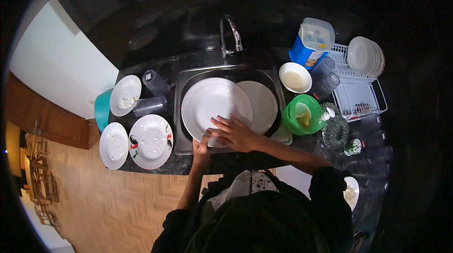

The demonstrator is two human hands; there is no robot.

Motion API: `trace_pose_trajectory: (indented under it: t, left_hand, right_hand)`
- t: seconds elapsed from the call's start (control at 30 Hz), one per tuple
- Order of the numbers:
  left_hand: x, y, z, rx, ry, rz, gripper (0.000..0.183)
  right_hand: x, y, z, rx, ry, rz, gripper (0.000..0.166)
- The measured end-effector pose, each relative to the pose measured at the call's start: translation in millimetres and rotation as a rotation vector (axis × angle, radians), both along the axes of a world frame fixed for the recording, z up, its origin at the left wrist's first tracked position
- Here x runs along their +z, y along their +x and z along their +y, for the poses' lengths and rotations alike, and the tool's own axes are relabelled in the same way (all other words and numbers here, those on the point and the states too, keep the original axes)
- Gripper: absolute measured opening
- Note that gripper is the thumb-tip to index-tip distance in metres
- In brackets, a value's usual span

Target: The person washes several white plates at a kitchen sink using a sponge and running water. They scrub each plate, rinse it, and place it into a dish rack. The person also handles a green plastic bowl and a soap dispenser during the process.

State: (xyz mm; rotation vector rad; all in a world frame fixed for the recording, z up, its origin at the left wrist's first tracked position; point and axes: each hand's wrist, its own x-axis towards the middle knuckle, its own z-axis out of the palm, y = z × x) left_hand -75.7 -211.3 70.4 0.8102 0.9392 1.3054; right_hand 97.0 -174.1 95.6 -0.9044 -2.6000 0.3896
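Note:
A large white plate (pixel 216 99) is tilted over the sink, its face towards me. My left hand (pixel 201 148) grips its near rim at the lower left. Fingers spread, my right hand (pixel 237 135) rests on the lower part of the plate's face without grasping it. Partly behind this plate, a second white plate (pixel 263 104) sits in the right side of the stainless steel sink (pixel 179 125). The chrome faucet (pixel 231 35) stands behind the basin, and no water stream shows.
Left of the sink are a rooster-patterned plate (pixel 152 141), other soiled plates (pixel 114 146) and clear tumblers (pixel 150 106). To its right stand a white bowl (pixel 295 77), a green tub (pixel 295 125) with a yellow sponge (pixel 303 119), a blue container (pixel 306 53) and a white dish rack (pixel 354 90).

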Motion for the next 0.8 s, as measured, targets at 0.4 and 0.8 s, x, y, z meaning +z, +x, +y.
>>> trace_pose_trajectory:
  t: [0.4,0.8]
  left_hand:
    - [-22.3,-17.4,-12.3,0.029,-0.097,-0.004,0.036]
    - [-42.1,29.5,37.3,-0.114,-0.134,-0.023,0.030]
  right_hand:
    - [-5.6,73.1,66.3,-0.704,-0.681,0.763,0.055]
    - [59.1,65.7,-7.2,-0.600,-0.166,0.497,0.045]
